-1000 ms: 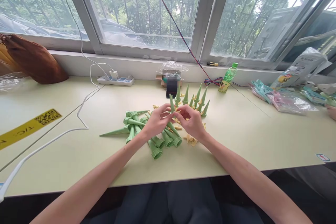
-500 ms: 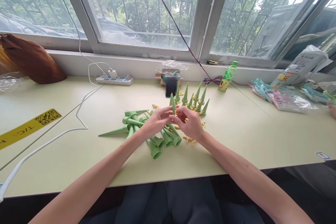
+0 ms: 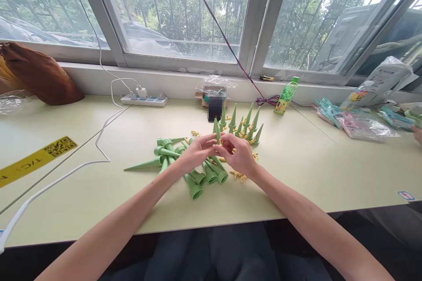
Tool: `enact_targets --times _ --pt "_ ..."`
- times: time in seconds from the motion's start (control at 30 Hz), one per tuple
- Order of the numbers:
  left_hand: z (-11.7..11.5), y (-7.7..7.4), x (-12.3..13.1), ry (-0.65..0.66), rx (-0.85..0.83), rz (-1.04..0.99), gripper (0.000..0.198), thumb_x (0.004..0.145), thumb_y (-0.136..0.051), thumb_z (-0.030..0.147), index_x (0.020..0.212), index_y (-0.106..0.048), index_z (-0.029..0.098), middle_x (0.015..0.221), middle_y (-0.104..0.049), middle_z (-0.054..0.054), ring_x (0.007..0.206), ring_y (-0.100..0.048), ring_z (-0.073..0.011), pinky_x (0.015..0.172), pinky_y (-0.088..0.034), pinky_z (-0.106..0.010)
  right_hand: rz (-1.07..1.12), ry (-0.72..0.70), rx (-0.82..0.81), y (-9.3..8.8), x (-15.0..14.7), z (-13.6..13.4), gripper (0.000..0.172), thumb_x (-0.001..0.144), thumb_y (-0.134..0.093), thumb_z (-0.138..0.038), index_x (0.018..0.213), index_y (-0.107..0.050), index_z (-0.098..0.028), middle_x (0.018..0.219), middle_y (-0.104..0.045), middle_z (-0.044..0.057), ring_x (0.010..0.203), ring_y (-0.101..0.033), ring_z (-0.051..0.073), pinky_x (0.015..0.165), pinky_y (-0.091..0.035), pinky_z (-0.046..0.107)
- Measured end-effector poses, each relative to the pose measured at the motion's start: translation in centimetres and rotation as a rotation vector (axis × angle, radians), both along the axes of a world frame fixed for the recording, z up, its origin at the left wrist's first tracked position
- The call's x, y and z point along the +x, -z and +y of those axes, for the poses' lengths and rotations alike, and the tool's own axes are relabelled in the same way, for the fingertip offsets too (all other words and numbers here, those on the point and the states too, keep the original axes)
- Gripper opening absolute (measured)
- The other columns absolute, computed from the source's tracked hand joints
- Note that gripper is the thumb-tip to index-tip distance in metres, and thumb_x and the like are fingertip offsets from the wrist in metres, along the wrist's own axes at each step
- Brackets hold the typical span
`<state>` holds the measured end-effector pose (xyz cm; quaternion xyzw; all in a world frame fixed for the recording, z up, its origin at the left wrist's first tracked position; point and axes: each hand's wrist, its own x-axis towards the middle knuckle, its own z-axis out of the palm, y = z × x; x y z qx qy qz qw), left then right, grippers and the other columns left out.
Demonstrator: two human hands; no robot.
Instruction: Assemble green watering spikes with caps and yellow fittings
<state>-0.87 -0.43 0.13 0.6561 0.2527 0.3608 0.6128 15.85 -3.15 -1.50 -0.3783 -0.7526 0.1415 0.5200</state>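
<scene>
My left hand [image 3: 197, 151] is closed around a green plastic plant-watering spike [image 3: 218, 133], its tip pointing up. My right hand [image 3: 240, 153] pinches at the lower part of this same spike, where a bit of yellow shows; the fingers hide most of that small piece. Beneath and left of my hands lies a pile of loose green spikes [image 3: 195, 190], several with open threaded ends toward me. Behind my right hand, several spikes [image 3: 232, 118] stand upright with yellow valves fitted. Small loose yellow valves [image 3: 238, 175] lie beside my right wrist.
A drink bottle [image 3: 286, 96], a power strip [image 3: 148, 101] and a small dark object [image 3: 215, 109] are along the back ledge. A white cable [image 3: 82, 166] crosses the left side. Bagged goods [image 3: 365, 126] lie at right, near another person's hand [image 3: 417, 134].
My hands and the spike between them look almost unmoved. At the right edge, the other person's hand has shifted slightly.
</scene>
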Motion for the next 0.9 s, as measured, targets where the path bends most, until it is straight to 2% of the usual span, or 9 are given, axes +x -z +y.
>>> enact_targets --times 0.3,0.9 --pt "0.20 0.31 -0.01 0.002 0.006 -0.004 0.055 0.080 -0.072 0.040 0.130 -0.061 0.018 0.113 -0.072 -0.013 0.102 -0.068 -0.0276 0.088 -0.057 -0.040 0.002 -0.013 0.003 0.03 0.07 -0.04 0.015 0.089 -0.060 -0.029 0.081 -0.051 -0.021 0.060 -0.041 -0.006 0.052 -0.037 0.009 0.052 -0.039 0.023" --pt "0.07 0.11 -0.03 0.008 0.009 -0.001 0.052 0.081 -0.072 0.039 0.128 -0.062 0.018 0.114 -0.071 -0.012 0.102 -0.068 -0.0272 0.088 -0.057 -0.039 -0.001 -0.013 -0.017 -0.08 0.07 -0.03 0.018 0.090 -0.059 -0.035 0.082 -0.051 -0.021 0.060 -0.043 -0.005 0.052 -0.039 0.010 0.052 -0.041 0.025"
